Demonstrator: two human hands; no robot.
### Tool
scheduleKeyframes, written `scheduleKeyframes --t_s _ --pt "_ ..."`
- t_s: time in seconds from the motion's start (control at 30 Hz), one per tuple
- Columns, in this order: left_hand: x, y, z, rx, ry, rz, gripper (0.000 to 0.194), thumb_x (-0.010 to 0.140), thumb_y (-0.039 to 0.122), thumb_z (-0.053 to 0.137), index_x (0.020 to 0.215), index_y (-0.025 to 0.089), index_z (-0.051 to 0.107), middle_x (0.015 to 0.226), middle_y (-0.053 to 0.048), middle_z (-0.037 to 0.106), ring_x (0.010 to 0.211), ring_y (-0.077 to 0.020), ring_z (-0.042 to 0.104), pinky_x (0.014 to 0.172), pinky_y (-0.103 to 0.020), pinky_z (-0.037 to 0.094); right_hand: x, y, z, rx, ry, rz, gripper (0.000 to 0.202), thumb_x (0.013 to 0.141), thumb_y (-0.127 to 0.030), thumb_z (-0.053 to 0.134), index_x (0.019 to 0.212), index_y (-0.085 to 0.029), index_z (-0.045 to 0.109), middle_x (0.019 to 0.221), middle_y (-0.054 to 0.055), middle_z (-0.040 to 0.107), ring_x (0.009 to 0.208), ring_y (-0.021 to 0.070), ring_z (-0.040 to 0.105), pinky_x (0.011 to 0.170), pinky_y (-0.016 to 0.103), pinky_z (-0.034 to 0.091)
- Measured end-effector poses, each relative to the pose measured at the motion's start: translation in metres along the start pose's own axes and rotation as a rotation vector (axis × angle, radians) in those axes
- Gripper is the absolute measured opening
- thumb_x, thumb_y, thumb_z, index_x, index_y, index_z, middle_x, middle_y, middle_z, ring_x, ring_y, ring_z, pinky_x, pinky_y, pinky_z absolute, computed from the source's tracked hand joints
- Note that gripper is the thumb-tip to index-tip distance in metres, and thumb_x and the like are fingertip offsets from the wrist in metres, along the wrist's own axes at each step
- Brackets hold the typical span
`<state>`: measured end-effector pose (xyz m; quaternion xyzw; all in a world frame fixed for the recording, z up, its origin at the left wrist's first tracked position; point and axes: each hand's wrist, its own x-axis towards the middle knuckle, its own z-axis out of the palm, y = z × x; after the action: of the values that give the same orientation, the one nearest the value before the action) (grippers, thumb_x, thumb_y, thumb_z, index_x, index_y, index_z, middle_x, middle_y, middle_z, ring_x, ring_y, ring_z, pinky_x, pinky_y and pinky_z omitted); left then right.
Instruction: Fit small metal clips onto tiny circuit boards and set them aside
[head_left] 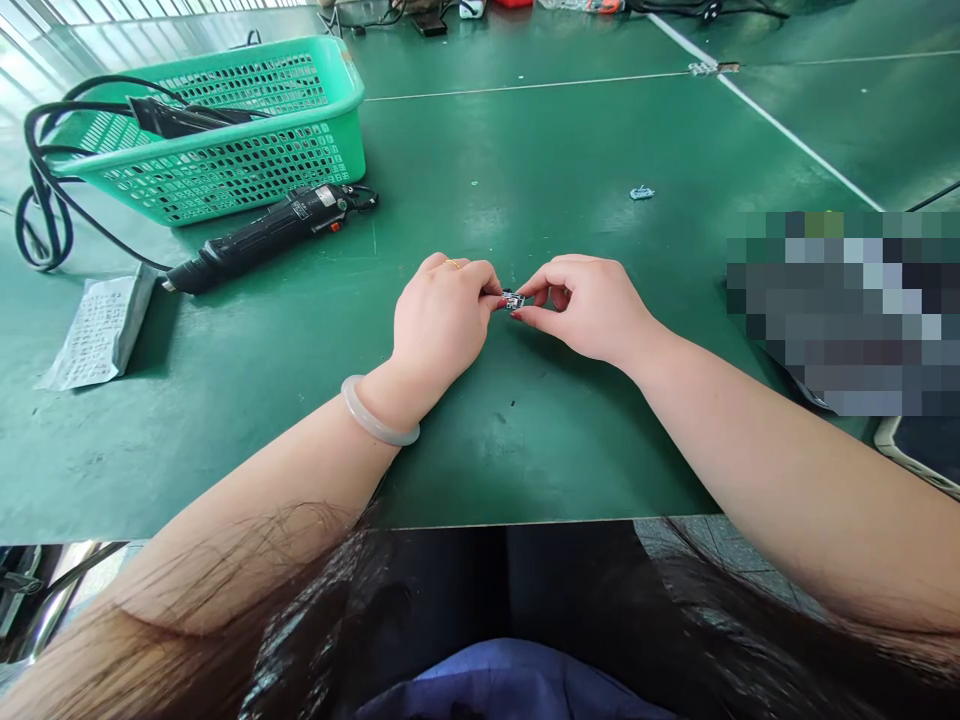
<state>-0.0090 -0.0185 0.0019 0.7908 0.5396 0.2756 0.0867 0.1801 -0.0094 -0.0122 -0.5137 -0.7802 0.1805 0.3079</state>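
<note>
A small dark part with pale markings (513, 299) is pinched between my two hands, just above the green table (480, 440). My left hand (444, 318) grips its left side between thumb and fingers, with a pale bangle at the wrist. On its right side, the fingertips of my right hand (589, 308) close on the same part. Most of the part is covered by fingertips, and its fine detail is too small to read. Beyond my right hand lies another small grey-blue piece (642, 193), touched by neither hand.
A green basket (232, 160) holding black cables stands at the back left. In front of it lies a black electric screwdriver (262, 237), with a wrapped packet (101, 330) farther left. A blurred-out object (847, 315) is at the right. Cables and small items line the back.
</note>
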Motion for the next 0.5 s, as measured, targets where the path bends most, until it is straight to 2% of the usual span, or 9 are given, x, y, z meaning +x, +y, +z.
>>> scheduleKeyframes --t_s 0.1,0.27,0.5 --pt "0.001 -0.001 -0.001 -0.036 0.001 -0.029 0.001 0.086 0.022 0.068 0.086 0.023 0.068 0.087 -0.005 0.073 0.093 -0.0246 0.058 0.086 -0.039 0.046 0.001 0.0 0.0 -0.003 0.003 0.001 0.024 0.08 -0.045 0.077 0.084 -0.022 0.075 0.076 0.003 0.063 0.067 0.0168 0.048 0.065 0.034 0.035" --pt "0.003 -0.008 0.001 -0.104 -0.034 -0.085 0.028 0.078 0.025 0.078 0.104 0.025 0.068 0.089 -0.005 0.072 0.098 -0.0266 0.06 0.088 -0.038 0.047 0.001 0.001 0.0 0.006 0.023 0.0 0.024 0.081 -0.046 0.076 0.087 -0.022 0.076 0.074 0.002 0.061 0.068 0.0172 0.049 0.066 0.034 0.035" --pt "0.004 -0.012 0.003 -0.099 -0.076 -0.076 0.006 0.081 0.027 0.074 0.086 0.024 0.074 0.091 -0.006 0.074 0.096 -0.0269 0.06 0.09 -0.04 0.046 0.002 0.0 0.007 0.009 0.058 -0.019 0.016 0.082 -0.037 0.075 0.089 -0.023 0.078 0.076 0.002 0.061 0.069 0.0171 0.048 0.066 0.033 0.034"
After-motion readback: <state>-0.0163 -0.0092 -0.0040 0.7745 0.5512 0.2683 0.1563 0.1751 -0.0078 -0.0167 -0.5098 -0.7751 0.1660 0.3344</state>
